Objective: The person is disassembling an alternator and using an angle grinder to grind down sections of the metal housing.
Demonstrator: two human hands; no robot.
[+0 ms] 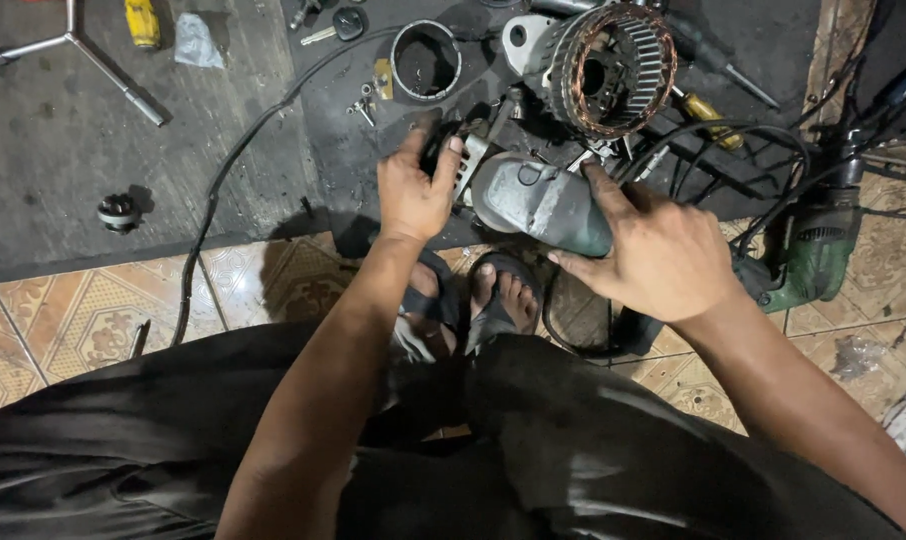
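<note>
Person squatting, feet in sandals (pixel 493 300) on patterned tile (pixel 93 310), at the near edge of a dark mat (pixel 123 120).

Right hand (pixel 663 255) wraps the grey body of an angle grinder (pixel 538 200); index finger lies along the top, thumb underneath. Firm grasp. The grinder lies across the mat's near edge, head end toward the left hand.

Left hand (pixel 413 190) is at the grinder's head, fingers curled round a small dark part (pixel 438 150) there. What exactly it pinches cannot be told; it is clenched, not released.

Just beyond the grinder: a stator (pixel 613 70) with copper windings, standing tilted on the mat. Left of it, a metal ring (pixel 426 60), lying flat. Small key (pixel 338 25) and loose bits near the ring.

A black cable (pixel 228 170) runs across the mat from the far edge down to the tile.

Far left corner of the mat: cross wrench (pixel 83 40), yellow tool (pixel 141 20). A small gear (pixel 119 212) sits alone toward the mat's near left edge.

Right side, on tile: green drill (pixel 813 255), cables tangled over it. Yellow-handled screwdriver (pixel 708 110) near the stator.
</note>
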